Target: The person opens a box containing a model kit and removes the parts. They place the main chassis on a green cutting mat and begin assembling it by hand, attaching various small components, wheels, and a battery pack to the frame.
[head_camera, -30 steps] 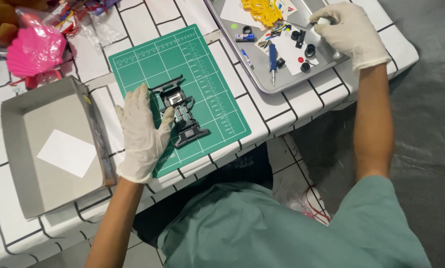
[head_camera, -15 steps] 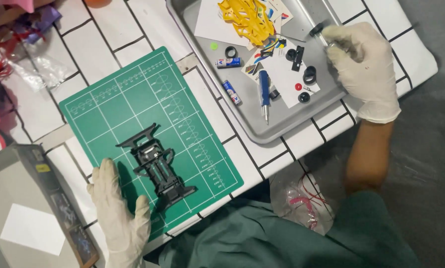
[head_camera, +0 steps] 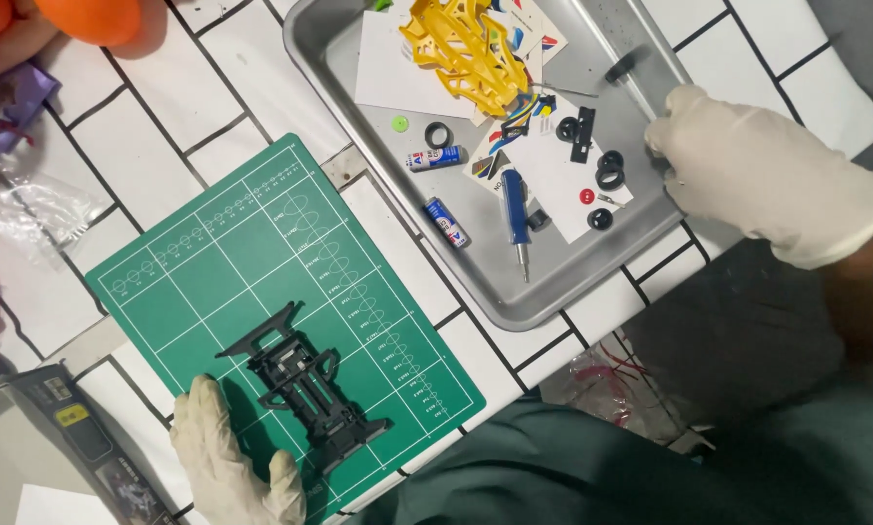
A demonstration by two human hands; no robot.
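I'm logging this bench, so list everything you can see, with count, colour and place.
cutting mat: one, green, on the white tiled table
chassis: one, black, on the mat's near part
tray: one, grey metal, right of the mat
body shell: one, yellow, at the tray's far end
batteries: two, blue and white, in the tray
screwdriver: one, blue handle, in the tray
tyres: several, black, in the tray
box: one, grey, near left corner
left hand: white glove, beside the chassis
right hand: white glove, fingers at the tray's right edge
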